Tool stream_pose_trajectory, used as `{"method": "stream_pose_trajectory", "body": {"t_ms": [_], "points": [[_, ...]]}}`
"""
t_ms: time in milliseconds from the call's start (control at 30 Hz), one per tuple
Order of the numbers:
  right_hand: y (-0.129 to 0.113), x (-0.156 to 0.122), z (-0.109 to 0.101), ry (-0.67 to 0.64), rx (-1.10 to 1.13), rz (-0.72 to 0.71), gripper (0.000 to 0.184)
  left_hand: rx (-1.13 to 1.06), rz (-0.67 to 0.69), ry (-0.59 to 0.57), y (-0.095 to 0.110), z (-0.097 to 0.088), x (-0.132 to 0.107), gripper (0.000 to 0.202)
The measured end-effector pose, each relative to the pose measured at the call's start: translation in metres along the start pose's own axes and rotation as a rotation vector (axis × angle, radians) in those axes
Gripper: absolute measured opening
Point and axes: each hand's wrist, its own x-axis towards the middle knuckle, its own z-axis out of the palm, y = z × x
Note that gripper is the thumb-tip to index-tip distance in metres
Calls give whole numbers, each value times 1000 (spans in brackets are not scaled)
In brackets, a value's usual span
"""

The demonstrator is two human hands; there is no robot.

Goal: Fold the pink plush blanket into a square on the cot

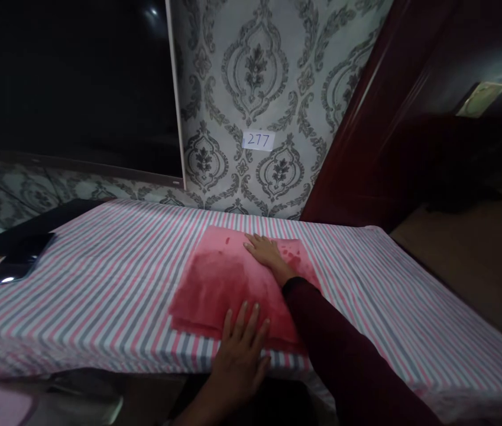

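A folded pink-red cloth (219,284) lies flat on the striped tablecloth (113,272), close to the table's front edge. Darker, damp-looking patches and spots mark its surface. My left hand (239,346) rests at the cloth's front edge with fingers spread and pointing away from me. Reaching across to the far part of the cloth, my right hand (266,251) lies palm down on it, fingers stretched out. A dark maroon sleeve covers the right arm and hides part of the cloth's right side. Neither hand grips anything.
A black phone (20,260) lies at the table's left end, near a long black object (51,222). Behind the table are a large dark screen (73,89), patterned wallpaper with a paper label (258,140) reading 277, and a dark red door (410,130) at right.
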Motion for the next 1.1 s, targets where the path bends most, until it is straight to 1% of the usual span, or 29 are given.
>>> {"method": "stream_pose_trajectory", "body": {"t_ms": [100,167,267,333,367,400,467,533,567,633,700,767,933,1000,1100], "points": [[-1,-3,3,19,4,3,60,1,3,5,1,0,0,62],[-1,-4,-1,16,-2,16,60,8,1,3,2,-4,1,62],[-4,-5,-13,-46,-1,41,61,-3,4,19,-2,-15,6,58],[-9,-9,-22,-77,3,52,63,-24,2,48,-10,-24,11,53],[-15,-12,-25,-71,-6,33,63,-32,-12,66,-15,-28,13,52],[-21,-16,-27,-54,-24,-13,62,-36,-36,84,-21,-30,15,51],[-37,-25,-24,-40,-68,-182,60,-28,-97,108,-33,-30,15,55],[-53,-33,-14,-81,-100,-368,58,-11,-135,89,-42,-25,12,62],[-59,-35,-8,-103,-111,-432,58,-2,-141,65,-44,-21,8,67],[-66,-30,2,-116,-130,-478,60,9,-139,13,-45,-13,2,74],[-67,-16,8,-109,-141,-443,62,11,-152,-12,-44,-8,-3,79],[-66,3,8,-124,-126,-371,62,7,-168,-19,-41,-6,-6,80],[-65,50,6,-184,-42,-190,63,8,-178,-61,-38,-12,-4,87],[-64,63,8,-191,-19,-134,61,17,-174,-62,-39,-15,-4,89],[-60,74,13,-165,-3,-67,60,25,-160,-62,-40,-16,-4,87]]}}
